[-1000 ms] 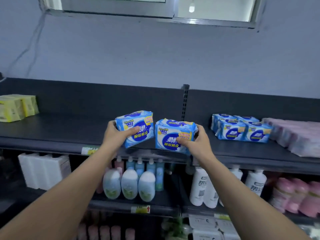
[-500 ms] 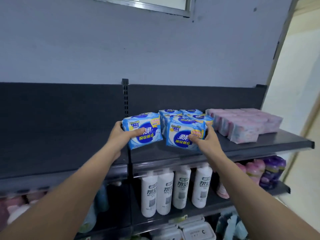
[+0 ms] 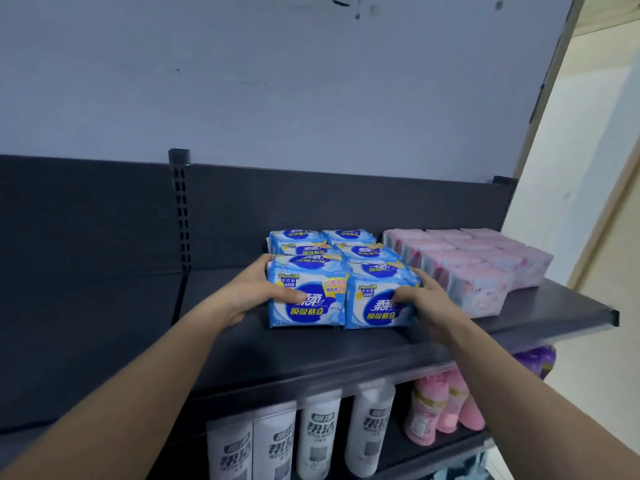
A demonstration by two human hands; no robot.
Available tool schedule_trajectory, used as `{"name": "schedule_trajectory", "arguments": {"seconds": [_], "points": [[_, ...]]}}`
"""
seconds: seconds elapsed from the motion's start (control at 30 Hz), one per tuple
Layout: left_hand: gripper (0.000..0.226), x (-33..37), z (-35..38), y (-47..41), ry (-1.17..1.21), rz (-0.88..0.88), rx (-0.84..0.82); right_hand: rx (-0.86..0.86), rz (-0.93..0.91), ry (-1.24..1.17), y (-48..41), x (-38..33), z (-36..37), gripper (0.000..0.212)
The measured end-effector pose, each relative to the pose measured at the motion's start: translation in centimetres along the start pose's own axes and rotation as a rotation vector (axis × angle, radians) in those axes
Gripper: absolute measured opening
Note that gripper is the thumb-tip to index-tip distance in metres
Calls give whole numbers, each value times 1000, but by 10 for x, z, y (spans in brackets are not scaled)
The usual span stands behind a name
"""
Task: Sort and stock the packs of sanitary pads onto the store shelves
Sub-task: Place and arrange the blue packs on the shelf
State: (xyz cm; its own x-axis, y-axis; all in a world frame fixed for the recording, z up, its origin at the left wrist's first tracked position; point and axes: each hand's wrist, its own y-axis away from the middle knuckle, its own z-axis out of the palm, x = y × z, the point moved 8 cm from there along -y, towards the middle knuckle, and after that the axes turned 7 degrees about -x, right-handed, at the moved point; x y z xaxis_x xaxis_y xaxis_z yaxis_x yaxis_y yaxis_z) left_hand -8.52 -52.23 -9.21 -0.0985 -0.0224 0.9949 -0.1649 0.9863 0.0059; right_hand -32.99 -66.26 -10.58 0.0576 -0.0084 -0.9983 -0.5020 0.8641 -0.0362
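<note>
Blue-and-white packs of sanitary pads stand in two short rows on the dark top shelf (image 3: 311, 351), towards its right half and set back from the front edge. The left hand (image 3: 258, 292) holds the left front pack (image 3: 306, 299): its thumb lies across the printed face and its fingers curl over the pack's upper left corner, so the grip is closed on that pack. The right hand (image 3: 424, 299) holds the right front pack (image 3: 379, 303) in the same way, thumb on the face and fingers wrapped round the right side, the grip closed on it. Both front packs stand upright on the shelf, touching each other side by side, their faces turned to the front edge. Just behind them stand the rear blue packs (image 3: 322, 242), pressed against the front pair. To the right, just beside the blue rows, sits a block of pink packs (image 3: 478, 268) that reaches near the right end of the shelf. The left half of the shelf is bare dark metal, with a slotted upright post (image 3: 180, 209) at the back panel. On the lower shelf (image 3: 450, 448) stand white bottles (image 3: 320, 438) with dark lettering, and to their right pink bottles (image 3: 440, 407); a purple pack (image 3: 535, 362) shows at the right end under the top shelf.
</note>
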Motion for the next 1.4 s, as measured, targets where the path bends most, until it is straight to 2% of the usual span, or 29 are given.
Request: {"name": "schedule_trajectory", "arguments": {"seconds": [0.13, 0.27, 0.37, 0.47, 0.6, 0.67, 0.77, 0.83, 0.87, 0.93, 1.03, 1.17, 1.4], "points": [[101, -7, 8, -10, -85, -29, -53, 78, -3, -27, -17, 2, -8, 59], [132, -18, 10, -13, -205, -61, -28, 124, -7, -1, -25, 2, -19, 61], [152, -24, 12, -12, -215, -52, 36, 92, -20, 33, -26, 2, -19, 61], [157, -21, 19, -8, -187, -46, 86, 17, -41, 77, -26, -1, -17, 65], [144, -18, 30, 4, -127, -27, 194, -81, -73, 159, -23, -5, -14, 73], [127, -15, 38, 11, -106, -3, 250, -129, -116, 185, -18, -6, -12, 79], [95, -14, 45, 22, -136, 12, 372, -138, -223, 244, -11, -12, -10, 63], [95, -13, 47, 32, -219, -4, 461, -61, -337, 367, 0, -22, -15, 53], [97, -12, 47, 37, -272, -17, 488, -14, -397, 478, 6, -28, -16, 57], [102, -9, 49, 47, -385, -46, 527, 44, -518, 691, 17, -38, -11, 79], [99, 3, 52, 67, -601, -81, 592, 28, -694, 820, 38, -53, 13, 81], [85, 16, 48, 107, -821, -148, 668, -118, -801, 870, 62, -59, 61, 67], [66, 26, 29, 200, -1167, -319, 776, -407, -916, 933, 113, -51, 152, 58]]}}
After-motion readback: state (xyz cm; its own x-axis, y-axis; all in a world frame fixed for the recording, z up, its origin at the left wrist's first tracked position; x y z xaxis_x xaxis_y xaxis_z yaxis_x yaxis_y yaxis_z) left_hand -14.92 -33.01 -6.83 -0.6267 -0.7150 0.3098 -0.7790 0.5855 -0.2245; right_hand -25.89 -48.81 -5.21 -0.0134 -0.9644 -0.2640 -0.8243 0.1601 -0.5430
